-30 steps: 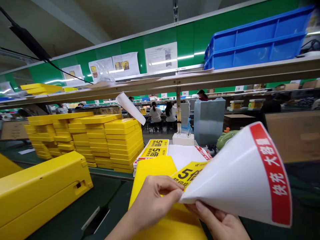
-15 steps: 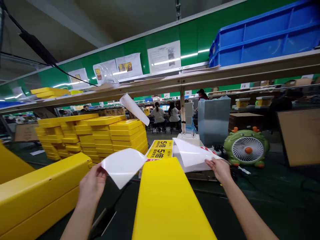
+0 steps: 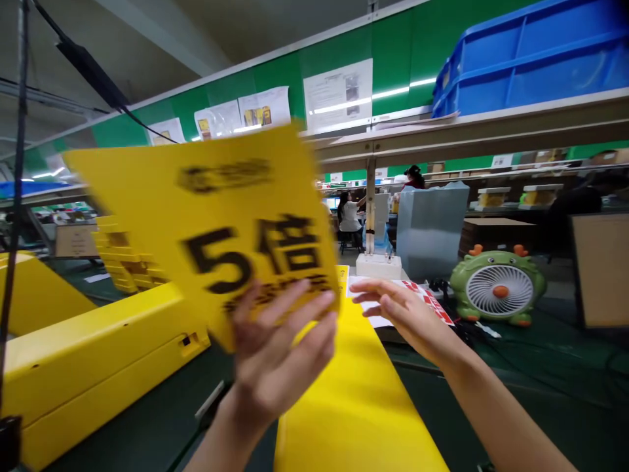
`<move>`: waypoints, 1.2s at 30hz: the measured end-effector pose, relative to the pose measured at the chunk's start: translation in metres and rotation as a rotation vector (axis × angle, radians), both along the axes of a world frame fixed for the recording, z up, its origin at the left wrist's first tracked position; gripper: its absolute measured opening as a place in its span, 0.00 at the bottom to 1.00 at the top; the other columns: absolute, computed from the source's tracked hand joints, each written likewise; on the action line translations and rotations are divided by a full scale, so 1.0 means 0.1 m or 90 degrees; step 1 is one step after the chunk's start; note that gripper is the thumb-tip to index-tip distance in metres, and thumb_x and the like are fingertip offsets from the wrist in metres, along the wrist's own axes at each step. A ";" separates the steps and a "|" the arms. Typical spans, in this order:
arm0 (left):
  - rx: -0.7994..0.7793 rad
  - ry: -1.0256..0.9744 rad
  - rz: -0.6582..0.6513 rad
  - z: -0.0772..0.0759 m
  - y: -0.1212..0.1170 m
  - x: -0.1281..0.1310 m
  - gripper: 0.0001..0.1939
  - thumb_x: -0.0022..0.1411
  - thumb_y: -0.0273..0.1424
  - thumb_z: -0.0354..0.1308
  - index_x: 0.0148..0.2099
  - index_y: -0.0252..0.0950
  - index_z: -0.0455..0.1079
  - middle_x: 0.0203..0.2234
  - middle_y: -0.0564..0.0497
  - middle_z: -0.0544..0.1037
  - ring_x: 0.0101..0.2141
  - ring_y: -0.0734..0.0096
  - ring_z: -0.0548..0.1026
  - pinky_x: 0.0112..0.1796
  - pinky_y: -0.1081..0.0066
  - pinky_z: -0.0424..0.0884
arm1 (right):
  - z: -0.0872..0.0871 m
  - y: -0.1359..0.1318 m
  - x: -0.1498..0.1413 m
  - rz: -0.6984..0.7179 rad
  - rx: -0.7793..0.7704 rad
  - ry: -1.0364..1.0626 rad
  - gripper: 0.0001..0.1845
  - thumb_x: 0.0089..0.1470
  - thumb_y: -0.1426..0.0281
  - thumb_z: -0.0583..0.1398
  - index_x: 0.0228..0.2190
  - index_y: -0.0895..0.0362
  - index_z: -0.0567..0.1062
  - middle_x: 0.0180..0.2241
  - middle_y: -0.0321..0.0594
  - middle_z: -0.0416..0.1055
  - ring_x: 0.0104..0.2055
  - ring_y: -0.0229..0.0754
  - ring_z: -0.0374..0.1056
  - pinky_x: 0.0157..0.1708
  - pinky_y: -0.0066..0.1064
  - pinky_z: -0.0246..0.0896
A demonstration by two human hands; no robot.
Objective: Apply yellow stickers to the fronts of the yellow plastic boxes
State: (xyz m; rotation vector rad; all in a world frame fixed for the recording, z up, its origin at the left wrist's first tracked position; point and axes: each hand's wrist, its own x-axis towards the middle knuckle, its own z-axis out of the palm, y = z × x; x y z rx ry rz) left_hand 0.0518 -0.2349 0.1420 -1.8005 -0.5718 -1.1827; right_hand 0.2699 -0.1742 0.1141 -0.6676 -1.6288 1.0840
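Observation:
My left hand [image 3: 285,360] is raised over the near yellow housing, its fingers closed on a yellow printed sticker [image 3: 162,196] with large black characters. The sticker is tilted and blurred by motion, and it covers much of the view behind it. My right hand [image 3: 393,308] holds nothing; its fingers reach leftward, apart, above the far end of the long yellow housing [image 3: 344,406]. Just beyond that hand lie white sheets with red print [image 3: 432,305]. A bit of another yellow printed sheet [image 3: 343,270] shows beside the sticker's edge.
On the left lies another long yellow housing [image 3: 98,354], with stacked yellow parts [image 3: 115,246] behind it, partly hidden. A green fan [image 3: 498,288] stands at right near cables. Overhead, a shelf [image 3: 442,134] carries a blue crate [image 3: 531,62]. People sit farther back.
My left hand has moved right and up, and its sheet now shows the yellow printed face instead of white. My right hand has let go of the white sheet and moved left.

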 end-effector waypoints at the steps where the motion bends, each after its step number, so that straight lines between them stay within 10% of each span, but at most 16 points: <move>1: -0.034 0.039 0.004 -0.03 -0.01 0.09 0.11 0.48 0.25 0.64 0.36 0.42 0.73 0.41 0.56 0.78 0.49 0.65 0.69 0.61 0.58 0.44 | 0.11 -0.14 -0.09 0.030 0.029 0.019 0.20 0.51 0.58 0.59 0.45 0.52 0.72 0.48 0.40 0.70 0.48 0.41 0.67 0.46 0.30 0.65; 7: -0.323 -0.134 -0.090 -0.26 -0.13 0.01 0.31 0.44 0.55 0.60 0.48 0.45 0.70 0.58 0.49 0.60 0.60 0.47 0.51 0.58 0.46 0.44 | 0.10 -0.39 -0.08 -0.016 -0.102 0.034 0.20 0.51 0.62 0.60 0.48 0.49 0.71 0.47 0.39 0.72 0.46 0.42 0.70 0.47 0.34 0.67; 11: -0.684 -0.486 -0.197 -0.42 -0.12 -0.17 0.26 0.54 0.41 0.60 0.54 0.44 0.61 0.41 0.49 0.73 0.47 0.64 0.70 0.52 0.59 0.62 | -0.08 -0.37 0.06 0.060 -0.233 -0.028 0.21 0.51 0.62 0.61 0.47 0.50 0.72 0.46 0.41 0.73 0.44 0.44 0.71 0.46 0.37 0.69; 18: -0.994 -0.550 -0.187 -0.57 -0.06 -0.26 0.12 0.49 0.37 0.64 0.25 0.35 0.67 0.29 0.50 0.75 0.42 0.63 0.72 0.45 0.67 0.67 | -0.29 -0.25 0.06 0.208 -0.384 -0.099 0.19 0.50 0.64 0.61 0.45 0.52 0.74 0.43 0.41 0.75 0.42 0.42 0.73 0.45 0.33 0.69; 24: -1.091 -0.563 -0.245 -0.61 -0.06 -0.18 0.17 0.47 0.35 0.65 0.39 0.35 0.68 0.20 0.56 0.72 0.35 0.65 0.74 0.44 0.65 0.68 | -0.37 -0.23 0.24 0.159 -0.392 -0.165 0.17 0.48 0.62 0.63 0.42 0.52 0.76 0.39 0.42 0.77 0.37 0.43 0.74 0.39 0.31 0.71; 30: -1.102 -0.511 -0.264 -0.60 -0.05 -0.01 0.12 0.46 0.36 0.65 0.22 0.34 0.68 0.37 0.49 0.74 0.44 0.62 0.72 0.46 0.68 0.66 | -0.42 -0.28 0.48 0.149 -0.416 -0.159 0.20 0.47 0.62 0.63 0.44 0.53 0.75 0.43 0.44 0.75 0.43 0.50 0.72 0.46 0.41 0.68; 36: -1.142 -0.511 -0.241 -0.64 -0.06 0.07 0.13 0.47 0.38 0.65 0.31 0.36 0.68 0.25 0.52 0.73 0.37 0.64 0.73 0.43 0.66 0.67 | -0.41 -0.31 0.54 0.163 -0.396 -0.156 0.19 0.49 0.63 0.62 0.44 0.52 0.75 0.44 0.43 0.74 0.45 0.49 0.71 0.47 0.41 0.67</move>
